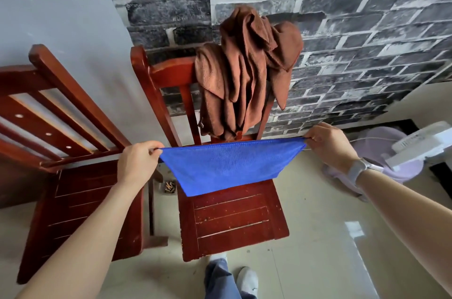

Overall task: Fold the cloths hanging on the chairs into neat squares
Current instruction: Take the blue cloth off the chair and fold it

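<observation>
A blue cloth [227, 166] hangs stretched in the air over the seat of the middle red wooden chair [234, 220]. My left hand [138, 162] pinches its left top corner and my right hand [330, 145] pinches its right top corner. The cloth's top edge is taut and level; its lower edge hangs down to the seat. A crumpled brown cloth [247, 71] is draped over the right side of that chair's backrest, behind the blue one.
A second red wooden chair [73, 188] stands close on the left. A dark brick-pattern wall lies behind. A pale purple fan base [381, 151] and white box stand on the tiled floor at right. My leg and white shoe [247, 279] show below.
</observation>
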`<act>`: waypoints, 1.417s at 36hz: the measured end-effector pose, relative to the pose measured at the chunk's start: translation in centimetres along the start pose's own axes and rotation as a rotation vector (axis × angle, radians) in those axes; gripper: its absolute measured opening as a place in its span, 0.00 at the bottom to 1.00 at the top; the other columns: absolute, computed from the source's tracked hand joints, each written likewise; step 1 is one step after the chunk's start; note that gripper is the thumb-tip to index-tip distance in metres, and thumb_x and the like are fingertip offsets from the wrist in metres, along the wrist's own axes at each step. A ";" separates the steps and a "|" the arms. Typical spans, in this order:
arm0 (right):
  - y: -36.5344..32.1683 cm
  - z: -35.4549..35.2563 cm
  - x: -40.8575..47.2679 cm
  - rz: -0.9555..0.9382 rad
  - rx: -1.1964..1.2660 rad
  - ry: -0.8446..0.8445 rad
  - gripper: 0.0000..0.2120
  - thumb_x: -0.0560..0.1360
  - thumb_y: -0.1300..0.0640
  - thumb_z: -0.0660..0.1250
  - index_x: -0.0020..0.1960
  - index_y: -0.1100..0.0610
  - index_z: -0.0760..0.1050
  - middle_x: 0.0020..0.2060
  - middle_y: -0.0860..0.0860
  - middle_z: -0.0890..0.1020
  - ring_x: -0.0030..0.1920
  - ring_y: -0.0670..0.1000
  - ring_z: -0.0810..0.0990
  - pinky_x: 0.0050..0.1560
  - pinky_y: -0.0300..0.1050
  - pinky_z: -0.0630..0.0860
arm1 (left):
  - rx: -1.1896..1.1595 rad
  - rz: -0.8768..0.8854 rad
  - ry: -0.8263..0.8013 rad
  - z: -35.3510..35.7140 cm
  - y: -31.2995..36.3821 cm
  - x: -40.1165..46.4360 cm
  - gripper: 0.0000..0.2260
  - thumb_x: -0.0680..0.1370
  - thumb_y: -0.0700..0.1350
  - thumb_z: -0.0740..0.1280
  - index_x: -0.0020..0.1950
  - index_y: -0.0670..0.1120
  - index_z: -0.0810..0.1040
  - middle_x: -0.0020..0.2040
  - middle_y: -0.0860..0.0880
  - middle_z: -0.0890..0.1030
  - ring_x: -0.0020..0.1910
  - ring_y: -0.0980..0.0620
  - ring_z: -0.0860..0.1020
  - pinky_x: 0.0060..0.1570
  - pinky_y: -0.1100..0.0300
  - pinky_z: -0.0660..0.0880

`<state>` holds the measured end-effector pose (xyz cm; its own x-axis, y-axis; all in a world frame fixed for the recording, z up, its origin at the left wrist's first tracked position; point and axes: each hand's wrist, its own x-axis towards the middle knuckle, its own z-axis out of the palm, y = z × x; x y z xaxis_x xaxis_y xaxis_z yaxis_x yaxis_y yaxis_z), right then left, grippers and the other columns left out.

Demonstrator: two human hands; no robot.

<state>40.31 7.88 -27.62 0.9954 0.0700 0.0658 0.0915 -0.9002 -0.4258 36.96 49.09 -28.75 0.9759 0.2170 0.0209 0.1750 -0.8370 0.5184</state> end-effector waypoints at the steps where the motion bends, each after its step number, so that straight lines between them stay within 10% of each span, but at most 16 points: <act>1: -0.1 0.4 0.5 0.022 0.000 0.002 0.03 0.69 0.67 0.68 0.41 0.62 0.80 0.38 0.55 0.77 0.41 0.59 0.77 0.42 0.47 0.71 | 0.000 -0.008 -0.004 0.3 0.0 0.6 0.06 0.73 0.38 0.67 0.45 0.45 0.83 0.41 0.44 0.84 0.43 0.42 0.81 0.46 0.51 0.76; 18: -0.6 2.6 -0.3 0.002 0.101 0.218 0.03 0.68 0.68 0.70 0.41 0.63 0.79 0.36 0.57 0.77 0.35 0.59 0.77 0.38 0.45 0.72 | -0.040 0.202 0.159 0.9 -2.0 -0.2 0.05 0.70 0.35 0.70 0.45 0.42 0.82 0.41 0.47 0.83 0.44 0.45 0.75 0.43 0.58 0.70; 28: 3.5 8.9 -10.9 -0.044 -0.038 -0.093 0.06 0.65 0.67 0.74 0.39 0.60 0.81 0.38 0.55 0.80 0.34 0.59 0.80 0.32 0.46 0.76 | 0.066 0.207 -0.147 6.6 -7.7 -8.8 0.07 0.65 0.34 0.74 0.37 0.46 0.83 0.39 0.55 0.83 0.44 0.57 0.70 0.42 0.69 0.66; 37: 8.2 16.5 -19.1 0.144 -0.223 -0.736 0.08 0.75 0.57 0.64 0.49 0.52 0.81 0.49 0.49 0.78 0.51 0.54 0.78 0.44 0.41 0.70 | 0.208 0.007 -0.630 14.9 -13.8 -17.7 0.05 0.71 0.40 0.70 0.42 0.49 0.83 0.44 0.54 0.82 0.52 0.51 0.74 0.44 0.54 0.75; 41: 9.0 18.5 -21.2 0.204 -0.265 -0.931 0.08 0.74 0.56 0.61 0.48 0.51 0.79 0.46 0.46 0.75 0.51 0.52 0.78 0.34 0.37 0.65 | 0.266 -0.058 -0.809 16.9 -15.3 -19.6 0.06 0.74 0.44 0.67 0.48 0.53 0.81 0.47 0.53 0.80 0.54 0.53 0.73 0.45 0.54 0.74; 51: 9.1 20.8 -18.6 0.568 0.177 -0.732 0.06 0.73 0.64 0.62 0.43 0.55 0.75 0.43 0.52 0.80 0.48 0.56 0.78 0.50 0.47 0.73 | -0.050 -0.303 -0.703 19.7 -15.0 -15.5 0.06 0.75 0.36 0.64 0.48 0.43 0.79 0.46 0.47 0.80 0.46 0.48 0.78 0.46 0.59 0.70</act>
<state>23.21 7.33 -51.48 0.6578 -0.0530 -0.7513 -0.4701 -0.8082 -0.3546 21.75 48.40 -53.69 0.7420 0.0490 -0.6686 0.4586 -0.7646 0.4529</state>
